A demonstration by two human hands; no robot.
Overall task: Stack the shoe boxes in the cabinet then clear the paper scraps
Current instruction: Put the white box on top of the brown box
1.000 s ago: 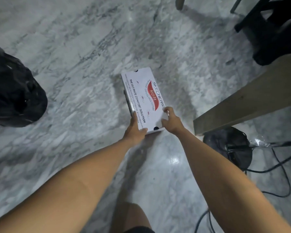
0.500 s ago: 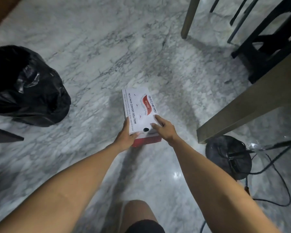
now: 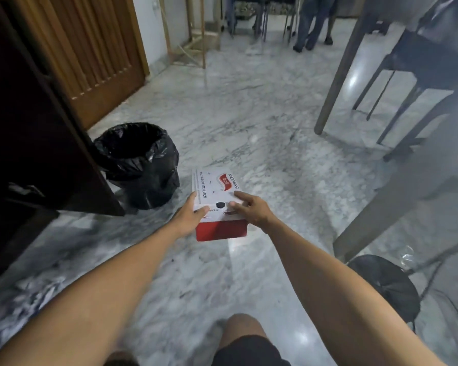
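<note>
A white and red shoe box (image 3: pixel 214 188) is held above the marble floor, in front of me at mid frame. My left hand (image 3: pixel 188 215) grips its near left corner. My right hand (image 3: pixel 251 210) presses on its near right top edge, fingers spread over the lid. The dark wooden cabinet (image 3: pixel 37 143) stands at the left with its door swung out; its inside is too dark to see. Crumpled paper scraps (image 3: pixel 35 294) lie on the floor at the lower left.
A bin lined with a black bag (image 3: pixel 140 165) stands beside the cabinet door. A table (image 3: pixel 397 196) and a dark chair (image 3: pixel 418 83) are at the right, a black fan base (image 3: pixel 384 289) with cables below. A person's legs (image 3: pixel 312 22) stand far back.
The box has come up off the floor, held in both hands, its red side now showing. My view has lifted, bringing the cabinet, bin and far room into sight.
</note>
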